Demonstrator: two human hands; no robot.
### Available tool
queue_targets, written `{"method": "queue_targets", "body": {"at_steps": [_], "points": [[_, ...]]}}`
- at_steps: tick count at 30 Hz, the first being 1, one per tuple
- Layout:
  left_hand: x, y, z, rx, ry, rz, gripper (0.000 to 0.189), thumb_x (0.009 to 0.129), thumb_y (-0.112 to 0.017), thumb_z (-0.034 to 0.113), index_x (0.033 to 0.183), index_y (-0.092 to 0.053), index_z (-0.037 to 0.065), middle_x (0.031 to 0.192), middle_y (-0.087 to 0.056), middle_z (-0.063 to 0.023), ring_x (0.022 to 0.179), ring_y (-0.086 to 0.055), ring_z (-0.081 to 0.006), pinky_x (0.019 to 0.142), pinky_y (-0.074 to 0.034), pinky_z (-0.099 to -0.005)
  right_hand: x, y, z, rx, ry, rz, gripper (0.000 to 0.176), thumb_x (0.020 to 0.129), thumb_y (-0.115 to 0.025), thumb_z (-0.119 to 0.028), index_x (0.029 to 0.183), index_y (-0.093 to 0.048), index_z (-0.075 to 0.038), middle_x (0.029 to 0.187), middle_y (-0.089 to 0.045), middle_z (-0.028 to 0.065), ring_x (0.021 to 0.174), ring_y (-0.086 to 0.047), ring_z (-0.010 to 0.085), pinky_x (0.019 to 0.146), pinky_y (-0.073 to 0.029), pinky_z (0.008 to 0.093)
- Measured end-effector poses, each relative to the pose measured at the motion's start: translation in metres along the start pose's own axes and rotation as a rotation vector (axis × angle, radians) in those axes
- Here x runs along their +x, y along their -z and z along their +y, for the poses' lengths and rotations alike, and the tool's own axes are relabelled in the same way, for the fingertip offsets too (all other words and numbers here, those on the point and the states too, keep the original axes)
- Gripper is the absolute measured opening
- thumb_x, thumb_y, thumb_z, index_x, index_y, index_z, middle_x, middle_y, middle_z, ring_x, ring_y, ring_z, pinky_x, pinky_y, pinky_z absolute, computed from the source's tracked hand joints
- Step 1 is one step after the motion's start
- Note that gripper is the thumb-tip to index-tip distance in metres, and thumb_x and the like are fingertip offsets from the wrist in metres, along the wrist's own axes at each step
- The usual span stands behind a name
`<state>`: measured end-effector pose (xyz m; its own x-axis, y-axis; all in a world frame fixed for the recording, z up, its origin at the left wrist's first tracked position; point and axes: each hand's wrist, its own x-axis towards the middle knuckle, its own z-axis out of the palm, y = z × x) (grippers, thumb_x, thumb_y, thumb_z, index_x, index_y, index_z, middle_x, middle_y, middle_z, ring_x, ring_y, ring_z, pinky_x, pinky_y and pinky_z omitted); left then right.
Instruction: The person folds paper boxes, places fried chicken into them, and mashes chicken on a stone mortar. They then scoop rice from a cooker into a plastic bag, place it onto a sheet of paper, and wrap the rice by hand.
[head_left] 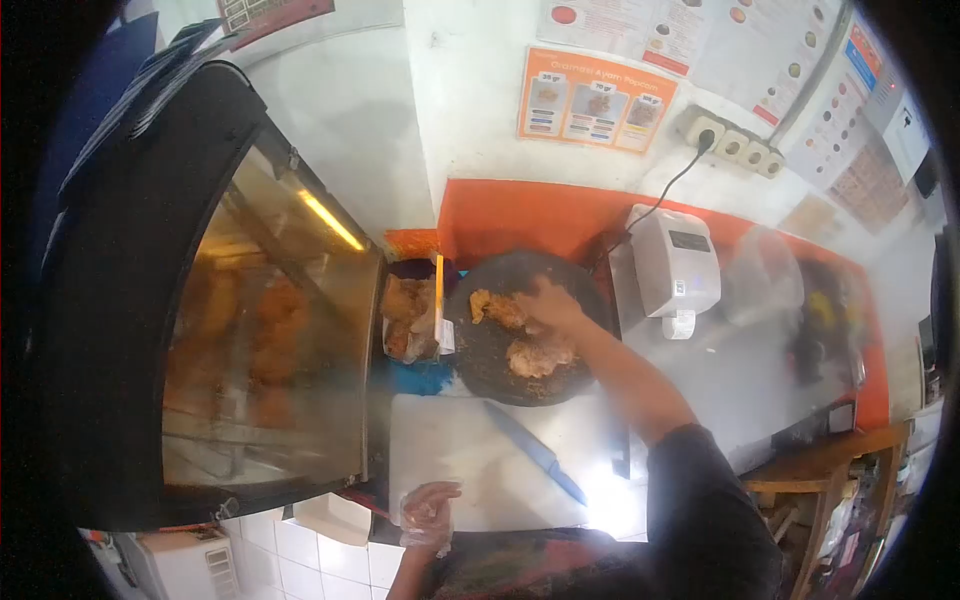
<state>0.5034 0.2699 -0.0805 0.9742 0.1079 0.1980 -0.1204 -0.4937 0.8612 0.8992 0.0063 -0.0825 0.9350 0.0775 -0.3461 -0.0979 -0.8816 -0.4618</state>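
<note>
On a round dark stone slab lie a piece of fried chicken and a paler flattened piece. My right hand reaches over the slab, its fingers at the right end of the fried chicken; whether they grip it is too blurred to tell. My left hand, in a clear plastic glove, is over the lower left edge of the white cutting board, its fingers curled and partly apart with nothing visible in them. A blue knife lies diagonally on the board.
A glass-fronted display case with fried food fills the left. Beside the slab stands a box of fried pieces. A white label printer is at the right, with a plastic bag beyond it and a wooden shelf lower right.
</note>
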Motion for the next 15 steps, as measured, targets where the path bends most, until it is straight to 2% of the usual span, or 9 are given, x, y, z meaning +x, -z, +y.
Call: {"method": "queue_targets", "body": {"at_steps": [3, 4, 7, 8, 10, 11, 12, 15], "points": [[0.001, -0.001, 0.006, -0.015, 0.045, 0.034, 0.026, 0.076, -0.061, -0.008, 0.086, -0.073, 0.013, 0.097, -0.074, -0.0063, 0.090, -0.071, -0.0242, 0.082, -0.056, -0.0358, -0.048, 0.028, -0.062, 0.228, 0.021, 0.297, 0.060, 0.094, -0.059, -0.044, 0.145, -0.039, -0.019, 0.134, -0.049, 0.0269, 0.114, -0.057, 0.0495, 0.095, -0.047, 0.0550], [0.000, 0.000, 0.009, -0.023, 0.057, 0.039, 0.026, 0.076, -0.061, -0.009, 0.086, -0.073, 0.013, 0.096, -0.074, -0.0066, 0.090, -0.071, -0.0242, 0.081, -0.056, -0.0357, -0.055, 0.016, -0.072, 0.187, 0.059, 0.366, 0.063, 0.092, -0.061, -0.044, 0.145, -0.040, -0.017, 0.131, -0.051, 0.0264, 0.117, -0.055, 0.0489, 0.096, -0.047, 0.0549], [-0.017, -0.014, -0.016, -0.365, 0.231, 0.063, 0.026, 0.077, -0.060, -0.009, 0.086, -0.074, 0.012, 0.097, -0.074, -0.0076, 0.089, -0.071, -0.0243, 0.081, -0.057, -0.0357, -0.042, -0.065, -0.046, -0.237, 0.228, 0.475, 0.065, 0.090, -0.063, -0.045, 0.144, -0.042, -0.017, 0.132, -0.051, 0.0273, 0.117, -0.055, 0.0489, 0.098, -0.046, 0.0544], [-0.004, -0.014, -0.014, -0.255, 0.115, 0.053, 0.026, 0.077, -0.060, -0.009, 0.087, -0.074, 0.011, 0.097, -0.074, -0.0077, 0.089, -0.071, -0.0239, 0.081, -0.056, -0.0355, -0.023, -0.057, -0.036, -0.122, 0.222, 0.308, 0.068, 0.089, -0.064, -0.046, 0.145, -0.039, -0.017, 0.135, -0.049, 0.0288, 0.120, -0.054, 0.0482, 0.100, -0.045, 0.0531], [-0.003, -0.002, -0.002, -0.026, -0.062, 0.014, 0.025, 0.077, -0.060, -0.009, 0.087, -0.073, 0.009, 0.097, -0.074, -0.0079, 0.089, -0.070, -0.0230, 0.081, -0.056, -0.0351, -0.007, -0.037, -0.024, 0.042, 0.110, 0.123, 0.070, 0.089, -0.065, -0.046, 0.146, -0.037, -0.018, 0.137, -0.048, 0.0296, 0.119, -0.055, 0.0482, 0.100, -0.046, 0.0529], [-0.001, -0.002, -0.003, -0.068, -0.042, 0.037, 0.024, 0.077, -0.060, -0.009, 0.087, -0.073, 0.009, 0.097, -0.074, -0.0079, 0.089, -0.070, -0.0227, 0.082, -0.056, -0.0348, -0.004, -0.019, -0.033, 0.122, 0.053, 0.032, 0.070, 0.089, -0.065, -0.046, 0.146, -0.036, -0.018, 0.137, -0.048, 0.0300, 0.119, -0.055, 0.0482, 0.099, -0.046, 0.0529], [-0.002, -0.004, -0.003, -0.111, -0.013, 0.060, 0.024, 0.078, -0.060, -0.008, 0.088, -0.073, 0.009, 0.097, -0.074, -0.0078, 0.090, -0.070, -0.0224, 0.082, -0.056, -0.0345, -0.009, -0.008, -0.038, 0.142, 0.048, 0.104, 0.069, 0.090, -0.064, -0.045, 0.147, -0.034, -0.019, 0.134, -0.049, 0.0300, 0.114, -0.058, 0.0485, 0.097, -0.047, 0.0537], [-0.007, -0.002, 0.009, -0.110, 0.065, 0.028, 0.024, 0.078, -0.060, -0.009, 0.088, -0.073, 0.009, 0.097, -0.073, -0.0080, 0.091, -0.070, -0.0223, 0.084, -0.056, -0.0339, -0.058, 0.003, -0.085, 0.248, 0.085, 0.471, 0.064, 0.086, -0.067, -0.046, 0.136, -0.047, -0.011, 0.119, -0.059, 0.0267, 0.107, -0.060, 0.0471, 0.097, -0.046, 0.0515]]}}
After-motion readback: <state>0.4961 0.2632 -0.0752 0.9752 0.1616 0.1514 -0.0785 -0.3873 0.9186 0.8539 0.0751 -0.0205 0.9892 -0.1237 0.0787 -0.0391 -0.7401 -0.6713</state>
